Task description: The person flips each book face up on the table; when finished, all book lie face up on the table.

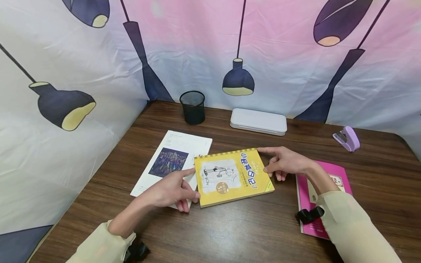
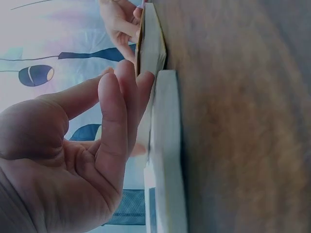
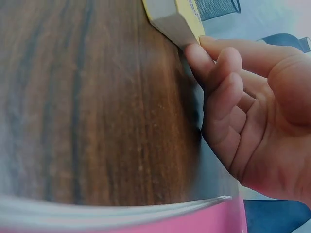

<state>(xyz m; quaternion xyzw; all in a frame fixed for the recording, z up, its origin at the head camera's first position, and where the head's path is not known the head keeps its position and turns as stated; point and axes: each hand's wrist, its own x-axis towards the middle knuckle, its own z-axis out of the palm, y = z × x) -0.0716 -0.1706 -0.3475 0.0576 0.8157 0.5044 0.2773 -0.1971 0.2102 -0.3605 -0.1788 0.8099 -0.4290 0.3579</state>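
Note:
A yellow book point(image 1: 235, 197) with a stick-figure drawing on its cover lies between the two hands. My left hand point(image 1: 169, 190) holds its left edge with thumb and index finger. At the opposite edge, my right hand point(image 1: 289, 160) grips it by thumb and index finger, the other fingers curled in. The yellow book overlaps the right side of a white book point(image 1: 197, 142) with a dark picture. In the right wrist view, the right fingertips touch the corner of the yellow book point(image 3: 170, 22). Whether the book is slightly lifted, I cannot tell.
A pink book point(image 1: 335, 170) lies under the right forearm. Toward the back of the wooden table point(image 1: 240, 233) stand a black mesh pen holder point(image 1: 193, 109) and a white flat case point(image 1: 258, 120). A purple stapler point(image 1: 350, 138) sits at the right. A printed cloth hangs behind.

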